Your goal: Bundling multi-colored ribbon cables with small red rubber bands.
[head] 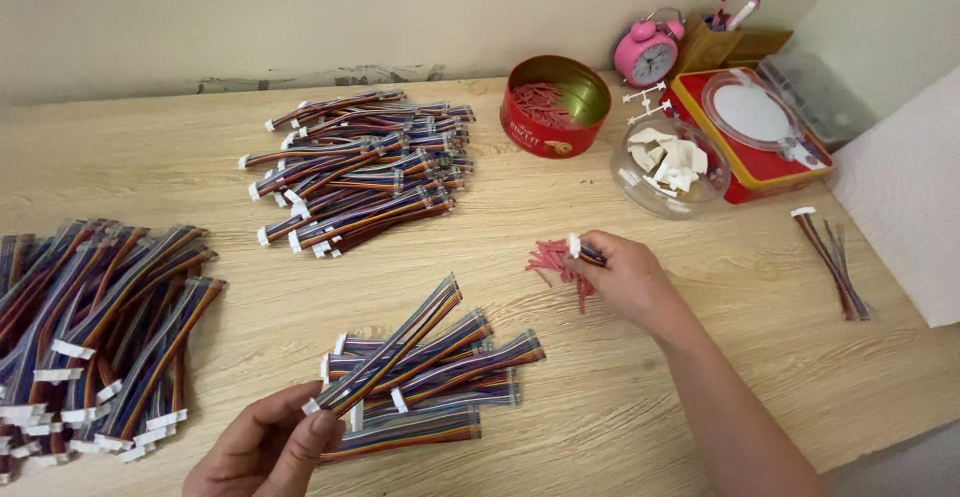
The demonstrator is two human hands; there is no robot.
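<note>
Presently, the left hand pinches the white-connector end of a rainbow ribbon cable angled up over a small cable stack on the wooden table, while the right hand grasps a short cable piece above loose red ties, a clear bowl beyond.

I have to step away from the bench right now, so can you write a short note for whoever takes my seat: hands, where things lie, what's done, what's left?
Left hand: holds one flat rainbow ribbon cable by its white connector end, over a small stack of cables.
Right hand: pinches a cable end at a loose pile of red twist ties.
Large cable heap at left; bundled cables at the back.
Red round tin holds more red ties.
Done: back pile looks bundled. Left: apparently the left heap and front stack.
</note>
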